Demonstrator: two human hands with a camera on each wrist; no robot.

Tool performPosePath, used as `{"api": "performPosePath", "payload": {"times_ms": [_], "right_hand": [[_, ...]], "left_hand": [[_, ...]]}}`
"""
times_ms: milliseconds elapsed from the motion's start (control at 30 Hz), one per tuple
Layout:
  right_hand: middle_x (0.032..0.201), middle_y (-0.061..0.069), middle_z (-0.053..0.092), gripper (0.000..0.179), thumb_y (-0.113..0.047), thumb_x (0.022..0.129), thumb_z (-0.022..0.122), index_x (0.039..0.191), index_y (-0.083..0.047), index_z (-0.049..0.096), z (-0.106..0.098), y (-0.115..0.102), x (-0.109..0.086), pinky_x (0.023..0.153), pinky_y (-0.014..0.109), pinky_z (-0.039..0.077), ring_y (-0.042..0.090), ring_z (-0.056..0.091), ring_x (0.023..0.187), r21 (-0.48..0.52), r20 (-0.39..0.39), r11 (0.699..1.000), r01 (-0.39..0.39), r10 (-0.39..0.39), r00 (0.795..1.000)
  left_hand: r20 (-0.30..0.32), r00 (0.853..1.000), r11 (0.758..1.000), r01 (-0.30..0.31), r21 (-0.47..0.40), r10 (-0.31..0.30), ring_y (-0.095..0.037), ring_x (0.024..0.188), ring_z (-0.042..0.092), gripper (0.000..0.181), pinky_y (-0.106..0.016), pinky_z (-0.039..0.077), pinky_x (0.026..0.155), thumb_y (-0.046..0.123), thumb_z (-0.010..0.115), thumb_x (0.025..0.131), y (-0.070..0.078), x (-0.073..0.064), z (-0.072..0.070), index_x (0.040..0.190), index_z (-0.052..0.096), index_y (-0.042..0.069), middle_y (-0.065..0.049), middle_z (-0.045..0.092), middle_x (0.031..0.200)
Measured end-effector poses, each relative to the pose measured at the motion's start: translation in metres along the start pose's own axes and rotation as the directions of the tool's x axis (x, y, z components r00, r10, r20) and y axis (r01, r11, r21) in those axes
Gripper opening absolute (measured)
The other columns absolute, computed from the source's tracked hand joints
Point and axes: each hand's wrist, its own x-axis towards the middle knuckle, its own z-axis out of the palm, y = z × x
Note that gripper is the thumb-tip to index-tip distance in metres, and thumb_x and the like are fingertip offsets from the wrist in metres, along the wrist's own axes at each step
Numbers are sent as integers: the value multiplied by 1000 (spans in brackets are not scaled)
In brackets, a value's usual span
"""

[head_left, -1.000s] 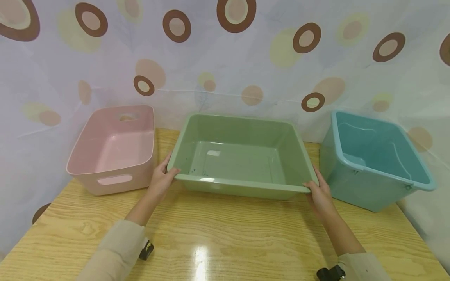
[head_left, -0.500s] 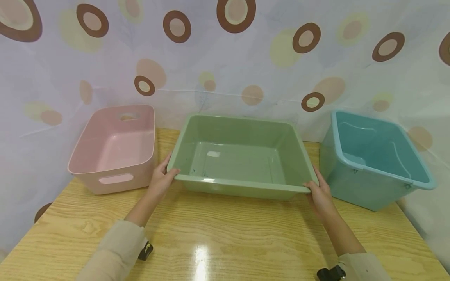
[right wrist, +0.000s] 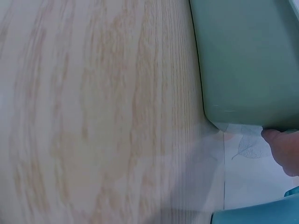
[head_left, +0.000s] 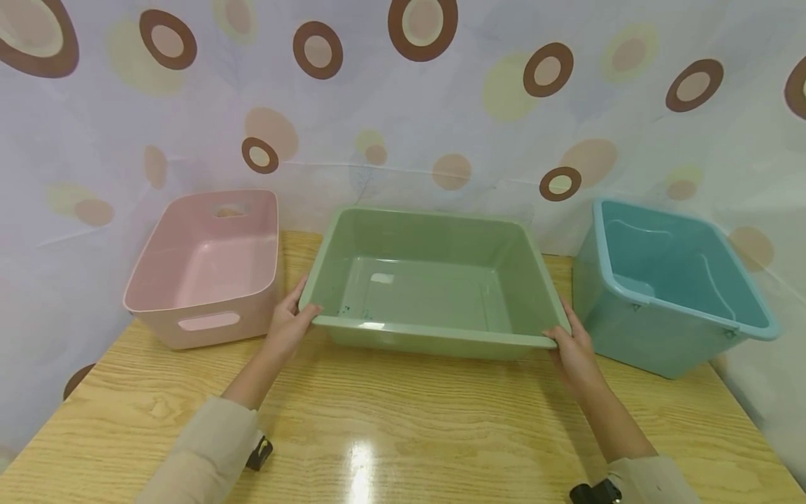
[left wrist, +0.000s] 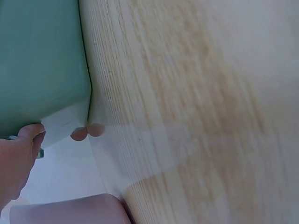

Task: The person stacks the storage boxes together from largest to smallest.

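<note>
A wide green plastic basin stands on the wooden table, its inside bare but for a few small dark specks at the near left. My left hand grips its near left corner, thumb over the rim and fingers under the side. At the near right corner my right hand holds the rim the same way. In the left wrist view the left hand reaches under the green wall. The right wrist view shows the right hand against the basin's underside edge, most of its fingers hidden.
A pink bin with handle slots stands left of the basin, close to the left hand. To the right is a taller blue bin. A patterned cloth hangs behind the wooden table.
The hands and the basin keep their places. Only a very slight shift of the whole head view shows.
</note>
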Motion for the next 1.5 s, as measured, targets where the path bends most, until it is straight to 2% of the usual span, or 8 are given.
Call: {"api": "performPosePath", "payload": {"times_ms": [200,367,467,733,933,1033,1300,1500], "right_hand": [[156,10,-3,72,-5,93,32,149,-26,-7,0,0,-1,81,7,42,0,35,113,-12,3,1000,6,-6,1000],[154,8,3,71,-6,94,32,149,-28,-7,0,0,-2,78,8,43,-2,39,108,-5,5,1000,3,-3,1000],[153,6,4,71,-6,94,33,149,-28,-7,0,0,-3,78,9,43,-3,39,107,-1,4,1000,4,-4,1000],[156,8,-1,72,-6,94,32,149,-30,-6,1,-2,-3,77,8,43,-4,40,107,-10,6,1000,-9,9,1000],[156,8,-3,72,-5,94,32,149,-30,-7,0,-1,-4,77,9,43,-4,40,106,-15,8,1000,-24,24,1000],[155,7,0,73,-3,93,33,149,-30,-5,1,-1,-4,77,9,44,-3,40,107,5,7,1000,-18,18,1000],[153,5,4,73,-4,92,34,149,-32,-2,0,-1,-7,77,11,44,0,40,107,8,5,1000,-14,14,1000],[156,8,-2,73,-4,92,34,149,-32,-3,1,-2,-9,77,10,44,-2,39,108,-7,3,1000,-24,24,1000]], "left_hand": [[10,1000,1000,1,8,-1,-31,134,32,69,-26,43,98,0,41,89,0,-1,-1,150,11,12,-15,15,155],[17,1000,1000,-8,8,8,-30,132,34,68,-13,48,86,0,41,89,-1,-1,-1,150,11,11,-15,18,154],[13,1000,1000,-12,5,12,-30,132,34,68,-10,48,82,0,41,89,-1,-1,-1,149,12,10,-15,18,154],[5,1000,999,-2,32,2,-31,133,34,67,-19,46,92,2,42,90,0,-3,-3,150,13,13,-15,18,154],[-7,1000,999,3,36,-2,-32,133,34,67,-20,47,91,2,42,90,0,-4,-3,149,14,14,-16,19,153],[-2,1000,999,-2,34,3,-32,132,34,67,-20,47,92,2,42,90,0,-5,-3,149,14,14,-16,19,153],[1,1000,999,-10,33,10,-34,135,31,68,-35,40,100,1,42,89,1,-7,-3,149,13,13,-15,16,154],[4,1000,999,-16,49,16,-36,135,31,68,-29,44,97,1,42,89,1,-9,-5,149,12,10,-16,15,154]]}}
